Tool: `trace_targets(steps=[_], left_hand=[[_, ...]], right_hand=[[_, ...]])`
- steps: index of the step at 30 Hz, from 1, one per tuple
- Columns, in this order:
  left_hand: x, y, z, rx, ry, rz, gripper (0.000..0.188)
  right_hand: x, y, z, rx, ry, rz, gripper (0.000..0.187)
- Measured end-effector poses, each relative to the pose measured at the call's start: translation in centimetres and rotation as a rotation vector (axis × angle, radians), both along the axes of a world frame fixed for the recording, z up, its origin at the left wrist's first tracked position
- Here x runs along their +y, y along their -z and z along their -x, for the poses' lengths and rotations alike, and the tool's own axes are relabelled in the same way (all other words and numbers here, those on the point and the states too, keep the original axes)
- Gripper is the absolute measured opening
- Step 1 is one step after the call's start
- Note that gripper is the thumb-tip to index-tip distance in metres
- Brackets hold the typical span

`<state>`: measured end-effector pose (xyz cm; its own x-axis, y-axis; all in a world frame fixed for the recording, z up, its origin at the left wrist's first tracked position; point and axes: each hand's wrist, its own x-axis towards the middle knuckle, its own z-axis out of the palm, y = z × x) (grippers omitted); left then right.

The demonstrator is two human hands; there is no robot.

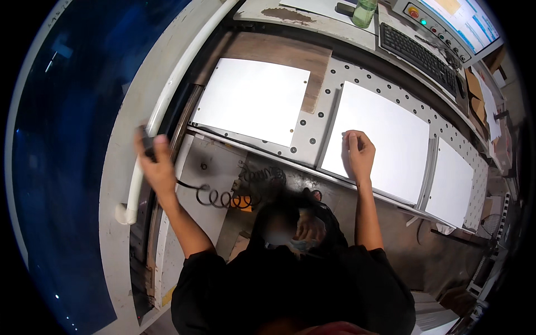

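At the left, beside the white rail (166,100), my left hand (158,166) is closed around a dark hand-held control (147,143); it is partly covered by my fingers and blurred. A coiled black cord (223,197) runs from near that wrist. My right hand (362,156) has its fingers curled in and rests over the left part of a large white panel (385,139). No object shows in its fingers. A second white panel (251,97) lies flat to the left, partly over a brown board (279,50). Farther right lies a narrower white panel (451,181).
The panels lie on a grey table (306,129) dotted with dark round studs. Behind it, a ledge carries a keyboard (416,58), a green bottle (364,12) and a control panel with buttons and a screen (466,22). A dark blue surface (72,139) fills the far left.
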<state>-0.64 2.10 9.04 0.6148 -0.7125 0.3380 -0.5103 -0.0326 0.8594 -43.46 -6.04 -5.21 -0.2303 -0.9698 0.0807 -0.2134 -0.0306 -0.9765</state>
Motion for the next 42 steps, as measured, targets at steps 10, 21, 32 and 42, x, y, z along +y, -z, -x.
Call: trace_targets(steps=[10, 21, 32, 42], left_hand=[[4.5, 1.3, -2.7, -0.504, -0.656, -0.044, 0.07], [-9.6, 15.2, -2.0, -0.51, 0.128, -0.163, 0.07], [-16.9, 21.6, -7.8, -0.638, 0.055, -0.392, 0.064], [-14.4, 20.8, -2.7, -0.185, 0.138, -0.422, 0.06]], right_hand=[[4.2, -3.8, -10.5, 0.257, -0.55, -0.001, 0.042], [3.3, 4.0, -15.5, 0.699, -0.528, -0.216, 0.093], [1.6, 5.0, -17.2, 0.119, -0.188, -0.257, 0.071], [7.6, -4.6, -7.7, -0.266, -0.142, -0.101, 0.042]])
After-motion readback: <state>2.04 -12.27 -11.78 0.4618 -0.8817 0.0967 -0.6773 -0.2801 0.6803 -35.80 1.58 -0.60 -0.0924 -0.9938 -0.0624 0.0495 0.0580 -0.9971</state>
